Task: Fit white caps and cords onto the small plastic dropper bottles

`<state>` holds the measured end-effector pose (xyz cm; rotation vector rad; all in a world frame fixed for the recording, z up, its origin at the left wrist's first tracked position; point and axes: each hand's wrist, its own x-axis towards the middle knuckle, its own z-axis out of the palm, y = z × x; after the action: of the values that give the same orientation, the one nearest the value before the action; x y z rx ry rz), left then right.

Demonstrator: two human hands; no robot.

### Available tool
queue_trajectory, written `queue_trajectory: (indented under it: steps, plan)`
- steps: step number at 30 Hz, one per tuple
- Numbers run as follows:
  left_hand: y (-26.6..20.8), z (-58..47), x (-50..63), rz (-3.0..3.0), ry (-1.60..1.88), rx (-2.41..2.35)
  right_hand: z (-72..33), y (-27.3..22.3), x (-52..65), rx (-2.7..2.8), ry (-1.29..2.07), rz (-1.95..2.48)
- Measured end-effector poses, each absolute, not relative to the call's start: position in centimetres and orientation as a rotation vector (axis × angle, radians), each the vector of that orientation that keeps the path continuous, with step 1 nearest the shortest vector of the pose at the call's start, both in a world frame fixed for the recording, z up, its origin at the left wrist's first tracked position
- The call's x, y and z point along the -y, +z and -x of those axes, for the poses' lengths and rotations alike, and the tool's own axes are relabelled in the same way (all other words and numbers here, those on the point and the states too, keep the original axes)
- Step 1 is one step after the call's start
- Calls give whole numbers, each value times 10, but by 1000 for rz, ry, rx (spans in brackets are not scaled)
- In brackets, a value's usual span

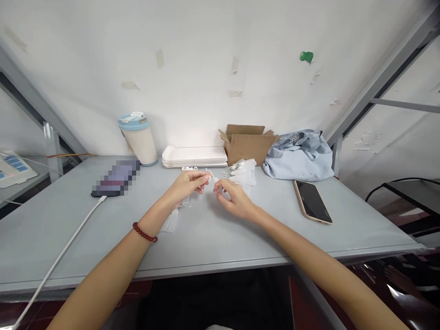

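Observation:
A small white piece with a short cord [211, 173] is held up between my two hands over the middle of the table. My left hand [190, 185] pinches one end between thumb and forefinger. My right hand [235, 198] is closed on the other side, its fingertips at the white part; its exact kind is too small to make out. Just behind my right hand lies a pile of similar white pieces [243, 172], some apparently in clear bags. Below my left wrist are a small translucent bag [169, 223] and a white cord, partly covered by the arm.
Along the wall stand a lidded cup [140, 142], a white stack [195, 156], an open cardboard box [250, 149] and a bundled light-blue cloth [300, 158]. A phone [313, 201] lies at right, and another phone [117, 178] with a white cable [65, 252] at left.

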<state>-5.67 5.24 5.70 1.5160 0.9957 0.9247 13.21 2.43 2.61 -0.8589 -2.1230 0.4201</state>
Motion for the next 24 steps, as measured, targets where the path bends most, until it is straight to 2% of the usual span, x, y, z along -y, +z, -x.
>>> queue_trajectory:
  steps: [9,20,24]
  plan:
    - [58,54,-47,-1577,788,-888,-134,32,-24,1947,797,891]
    - [59,53,-45,-1822,770,-874,-131,35,-25,1539,1453,841]
    - [56,53,-46,-1866,763,-897,-133,38,-25,1476,1547,879]
